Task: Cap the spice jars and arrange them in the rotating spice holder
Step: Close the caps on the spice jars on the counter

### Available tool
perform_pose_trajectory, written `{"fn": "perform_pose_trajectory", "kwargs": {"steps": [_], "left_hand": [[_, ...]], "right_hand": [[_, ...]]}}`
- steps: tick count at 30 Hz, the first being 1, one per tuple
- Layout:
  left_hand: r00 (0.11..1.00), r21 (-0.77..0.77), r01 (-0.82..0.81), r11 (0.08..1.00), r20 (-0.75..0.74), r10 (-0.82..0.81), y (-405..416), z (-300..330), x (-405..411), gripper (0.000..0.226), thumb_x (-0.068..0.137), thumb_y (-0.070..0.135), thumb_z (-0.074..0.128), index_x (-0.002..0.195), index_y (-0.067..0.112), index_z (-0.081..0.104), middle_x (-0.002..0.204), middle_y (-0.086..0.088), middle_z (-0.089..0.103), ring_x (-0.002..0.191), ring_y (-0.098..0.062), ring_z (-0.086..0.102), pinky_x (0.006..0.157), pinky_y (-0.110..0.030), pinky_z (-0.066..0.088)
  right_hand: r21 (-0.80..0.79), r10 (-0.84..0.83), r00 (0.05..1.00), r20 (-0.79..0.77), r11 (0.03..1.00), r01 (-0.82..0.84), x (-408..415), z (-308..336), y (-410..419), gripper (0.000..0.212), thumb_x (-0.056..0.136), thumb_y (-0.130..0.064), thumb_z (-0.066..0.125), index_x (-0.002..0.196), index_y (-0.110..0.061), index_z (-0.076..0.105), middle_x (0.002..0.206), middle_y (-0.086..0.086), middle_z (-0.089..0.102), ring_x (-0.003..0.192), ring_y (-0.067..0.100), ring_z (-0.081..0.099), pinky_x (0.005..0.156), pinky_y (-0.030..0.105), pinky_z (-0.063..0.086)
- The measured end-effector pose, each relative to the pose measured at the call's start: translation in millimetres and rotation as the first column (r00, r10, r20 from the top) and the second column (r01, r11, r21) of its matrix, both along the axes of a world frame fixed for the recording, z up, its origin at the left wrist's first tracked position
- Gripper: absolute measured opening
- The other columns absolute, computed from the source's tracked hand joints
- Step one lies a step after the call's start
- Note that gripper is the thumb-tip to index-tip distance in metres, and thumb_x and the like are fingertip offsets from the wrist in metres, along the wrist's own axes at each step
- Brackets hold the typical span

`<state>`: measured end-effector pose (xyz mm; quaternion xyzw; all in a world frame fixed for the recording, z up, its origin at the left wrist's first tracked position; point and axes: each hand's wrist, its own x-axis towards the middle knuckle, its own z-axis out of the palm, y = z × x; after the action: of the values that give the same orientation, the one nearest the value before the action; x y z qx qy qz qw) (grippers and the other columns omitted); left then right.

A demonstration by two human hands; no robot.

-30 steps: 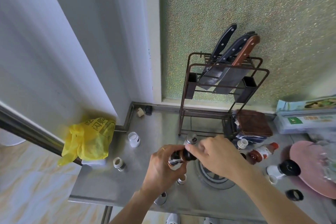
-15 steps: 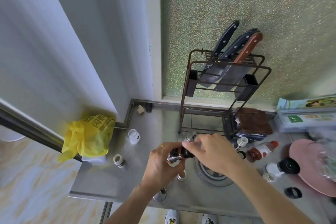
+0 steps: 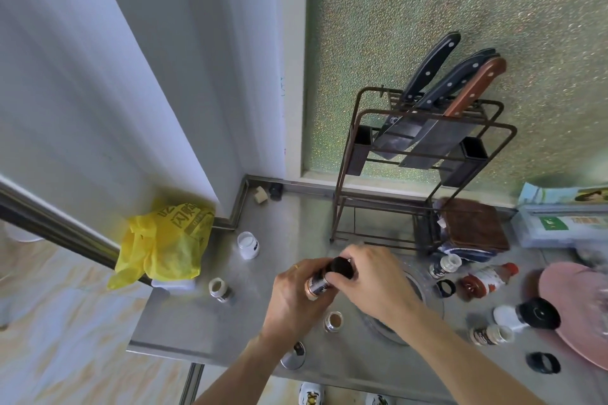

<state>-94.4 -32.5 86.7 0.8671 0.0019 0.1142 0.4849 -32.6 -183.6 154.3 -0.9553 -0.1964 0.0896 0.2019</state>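
Black cap now seated on the held jar

Since a moment ago the left hand [image 3: 296,293] holds the spice jar [image 3: 316,284] above the near desk [image 3: 197,329]; right hand [image 3: 371,276] fingers pinch its black cap [image 3: 342,267], likely twisting it tight.

We see bright, soft daylight coming through the frosted window [image 3: 460,10], which sparkles with grain. Shadows on the steel counter [image 3: 296,217] are faint. The wide lens bends the wall's edges, and the right side near the pink plate [image 3: 566,293] smears.
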Motion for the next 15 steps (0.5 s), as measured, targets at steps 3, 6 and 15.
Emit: {"fn": "perform_pose_trajectory", "kwargs": {"steps": [3, 6, 15], "left_hand": [[0.991, -0.012, -0.055, 0.998, -0.121, 0.053, 1.3, -19.1, 13.3, 0.031, 0.076, 0.024, 0.078, 0.107, 0.029, 0.071, 0.095, 0.015, 0.075, 0.088, -0.002, 0.071, 0.076, -0.02, 0.055], [0.956, 0.091, -0.086, 0.992, -0.272, 0.108, 4.5, -45.0, 36.0, 0.034, 0.075, 0.011, 0.075, 0.108, 0.017, 0.069, 0.098, 0.001, 0.076, 0.093, -0.021, 0.071, 0.08, -0.035, 0.055], [0.868, 0.111, 0.019, 0.994, -0.495, 0.039, 10.9, -109.6, 70.4, 0.036, 0.079, 0.005, 0.067, 0.113, 0.015, 0.065, 0.106, -0.003, 0.071, 0.098, -0.024, 0.068, 0.086, -0.04, 0.056]], "right_hand": [[-0.056, -0.014, 1.0, 0.005, 0.998, 0.014, 9.5, -26.7, 19.0, 0.037, 0.079, -0.053, 0.07, 0.096, -0.02, 0.066, 0.089, -0.004, 0.065, 0.082, 0.017, 0.06, 0.066, 0.027, 0.04], [-0.106, -0.027, 0.999, -0.047, 0.994, 0.022, 24.2, -57.7, 37.0, 0.032, 0.084, -0.038, 0.073, 0.105, -0.016, 0.064, 0.101, 0.003, 0.065, 0.096, 0.024, 0.064, 0.074, 0.031, 0.046], [-0.213, -0.082, 0.985, -0.149, 0.976, 0.049, 46.0, -134.6, 54.7, 0.028, 0.091, -0.016, 0.069, 0.117, -0.017, 0.06, 0.114, 0.008, 0.06, 0.105, 0.03, 0.066, 0.084, 0.037, 0.053]]}}
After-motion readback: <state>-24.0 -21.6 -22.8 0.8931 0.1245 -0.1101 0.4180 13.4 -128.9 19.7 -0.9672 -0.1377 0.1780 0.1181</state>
